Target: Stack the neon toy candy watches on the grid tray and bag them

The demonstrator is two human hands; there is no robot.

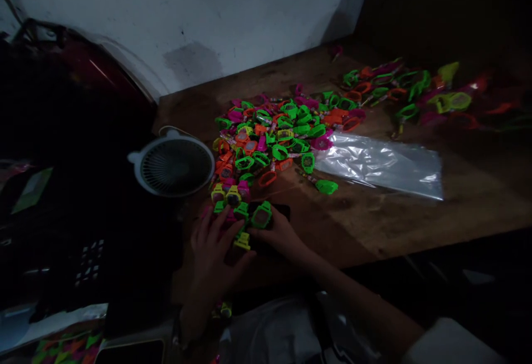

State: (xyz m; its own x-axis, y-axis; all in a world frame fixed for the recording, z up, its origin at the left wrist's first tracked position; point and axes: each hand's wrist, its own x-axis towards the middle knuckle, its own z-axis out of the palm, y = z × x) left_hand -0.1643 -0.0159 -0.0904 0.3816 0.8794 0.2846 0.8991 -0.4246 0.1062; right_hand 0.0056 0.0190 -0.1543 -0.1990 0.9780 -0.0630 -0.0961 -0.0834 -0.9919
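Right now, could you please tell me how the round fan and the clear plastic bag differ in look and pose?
The round fan has a pale rim with ear-like bumps, while the clear plastic bag is long and roughly rectangular. The fan has a dark slatted grille; the bag is shiny and wrinkled. The fan is left of the colorful pile, whereas the bag lies flat to its right. Both are beside the pile.

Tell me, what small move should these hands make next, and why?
Perhaps ease the bright green, watch-shaped plastic piece in the right hand slightly toward the left hand: the left fingers are spread at a cluster of similar coloured pieces, and the green one sits just right of it.
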